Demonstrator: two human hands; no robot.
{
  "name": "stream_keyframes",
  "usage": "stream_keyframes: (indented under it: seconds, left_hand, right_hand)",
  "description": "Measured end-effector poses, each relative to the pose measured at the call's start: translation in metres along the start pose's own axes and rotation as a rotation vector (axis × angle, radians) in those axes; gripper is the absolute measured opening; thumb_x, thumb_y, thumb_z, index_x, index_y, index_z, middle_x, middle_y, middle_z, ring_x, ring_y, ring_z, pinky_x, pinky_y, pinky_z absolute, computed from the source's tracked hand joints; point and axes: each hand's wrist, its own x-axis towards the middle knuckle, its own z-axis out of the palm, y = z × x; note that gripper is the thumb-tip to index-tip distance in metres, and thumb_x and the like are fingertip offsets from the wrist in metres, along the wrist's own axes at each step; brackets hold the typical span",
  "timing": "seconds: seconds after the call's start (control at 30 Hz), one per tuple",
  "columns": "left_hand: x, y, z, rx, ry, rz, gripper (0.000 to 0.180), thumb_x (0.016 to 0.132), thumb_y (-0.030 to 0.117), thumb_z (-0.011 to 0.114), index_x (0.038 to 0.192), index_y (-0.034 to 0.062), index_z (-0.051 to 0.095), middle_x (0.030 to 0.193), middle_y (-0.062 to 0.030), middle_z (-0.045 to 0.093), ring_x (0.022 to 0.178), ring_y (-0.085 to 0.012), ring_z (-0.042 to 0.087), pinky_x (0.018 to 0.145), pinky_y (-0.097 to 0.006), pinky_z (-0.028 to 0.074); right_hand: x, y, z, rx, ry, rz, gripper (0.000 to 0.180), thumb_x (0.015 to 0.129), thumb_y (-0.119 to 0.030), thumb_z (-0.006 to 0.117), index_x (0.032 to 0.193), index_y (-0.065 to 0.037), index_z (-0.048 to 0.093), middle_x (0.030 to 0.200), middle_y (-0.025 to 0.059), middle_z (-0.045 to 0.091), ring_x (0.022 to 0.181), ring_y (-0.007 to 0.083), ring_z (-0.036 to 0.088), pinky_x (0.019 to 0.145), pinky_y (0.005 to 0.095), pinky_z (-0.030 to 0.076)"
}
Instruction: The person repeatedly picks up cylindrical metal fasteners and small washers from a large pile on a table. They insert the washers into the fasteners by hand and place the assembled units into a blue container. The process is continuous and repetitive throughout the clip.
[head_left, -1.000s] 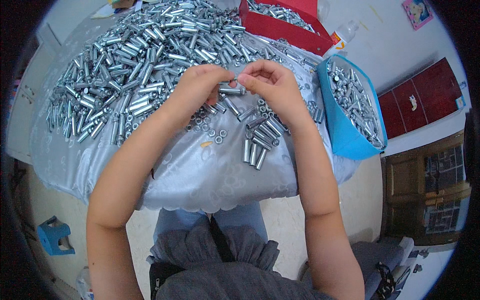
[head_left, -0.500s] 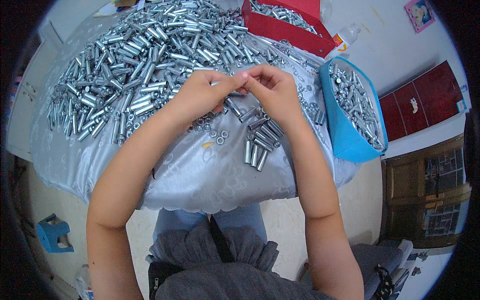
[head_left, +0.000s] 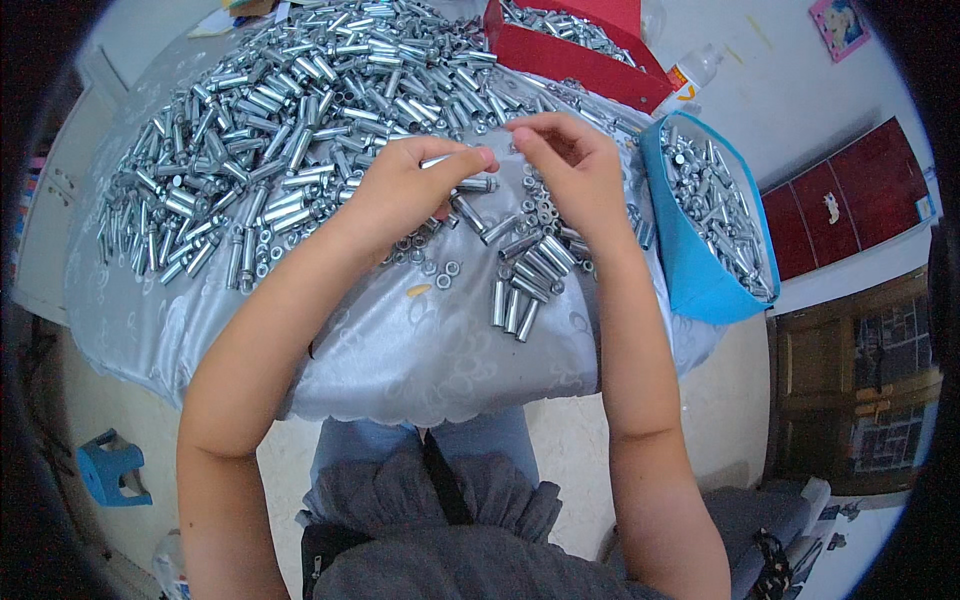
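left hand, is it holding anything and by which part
The left hand pinches a silver metal sleeve near its end, between thumb and fingertips. Whether the right hand grips anything cannot be told.

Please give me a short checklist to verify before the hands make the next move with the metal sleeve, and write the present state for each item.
1. Left hand has a metal sleeve pinched at its fingertips: ok.
2. Right hand holds a small part, such as a nut: cannot tell, its fingertips hide what is between them.
3. The two hands are close together above the table: ok.
4. Loose nuts lie on the grey cloth under the left hand: ok.
5. Big pile of sleeves is close behind the hands: ok.
6. Blue bin beside the right hand has room left: cannot tell, it looks well filled.
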Motion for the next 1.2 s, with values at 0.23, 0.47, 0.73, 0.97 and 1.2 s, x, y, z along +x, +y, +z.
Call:
stream_keyframes:
  seconds: [0.23, 0.47, 0.73, 0.97, 1.2]
  left_hand:
    - [0.001, -0.001, 0.002, -0.003, 0.018, -0.022, 0.026, 0.081, 0.028, 0.057, 0.093, 0.0069, 0.066, 0.063, 0.003, 0.053, 0.052, -0.0055, 0.041, 0.049, -0.019, 0.035]
    - [0.003, -0.002, 0.004, -0.001, 0.047, -0.033, 0.026, 0.079, 0.027, 0.06, 0.094, 0.0074, 0.066, 0.062, 0.0011, 0.054, 0.049, -0.0059, 0.042, 0.047, -0.02, 0.036]
    - [0.004, -0.005, 0.003, -0.076, 0.025, 0.036, 0.022, 0.077, 0.023, 0.061, 0.091, 0.0059, 0.066, 0.07, -0.0012, 0.06, 0.049, -0.0058, 0.045, 0.046, -0.019, 0.037]
    - [0.007, -0.007, -0.002, -0.176, 0.036, -0.058, 0.022, 0.078, 0.023, 0.058, 0.08, 0.0012, 0.061, 0.058, 0.0003, 0.049, 0.048, -0.0076, 0.043, 0.048, -0.021, 0.038]
    - [0.007, -0.007, -0.005, -0.403, -0.033, -0.096, 0.025, 0.082, 0.023, 0.051, 0.085, -0.0012, 0.057, 0.051, 0.0048, 0.035, 0.044, -0.0059, 0.035, 0.048, -0.023, 0.037]
  right_hand:
    - [0.007, 0.031, -0.011, -0.634, 0.021, -0.091, 0.02, 0.073, -0.019, 0.062, 0.089, -0.008, 0.066, 0.083, 0.0124, 0.06, 0.081, 0.0284, 0.055, 0.074, 0.0357, 0.044]
    - [0.011, 0.043, -0.004, -0.809, 0.088, -0.147, 0.02, 0.07, -0.022, 0.065, 0.086, -0.01, 0.068, 0.086, 0.0126, 0.059, 0.086, 0.0303, 0.052, 0.079, 0.0372, 0.042]
    - [0.013, 0.045, -0.002, -0.67, 0.058, -0.076, 0.016, 0.07, -0.02, 0.065, 0.081, -0.008, 0.068, 0.082, 0.011, 0.061, 0.081, 0.0266, 0.055, 0.075, 0.0353, 0.044]
    - [0.0, 0.0, 0.013, 0.182, -0.114, 0.113, 0.015, 0.077, -0.011, 0.065, 0.087, 0.0, 0.063, 0.077, 0.0026, 0.062, 0.068, 0.0055, 0.054, 0.061, 0.0199, 0.044]
    - [-0.002, -0.005, 0.008, 0.274, -0.139, 0.125, 0.018, 0.077, -0.011, 0.066, 0.09, 0.001, 0.063, 0.08, 0.0042, 0.063, 0.072, 0.008, 0.057, 0.067, 0.0197, 0.045]
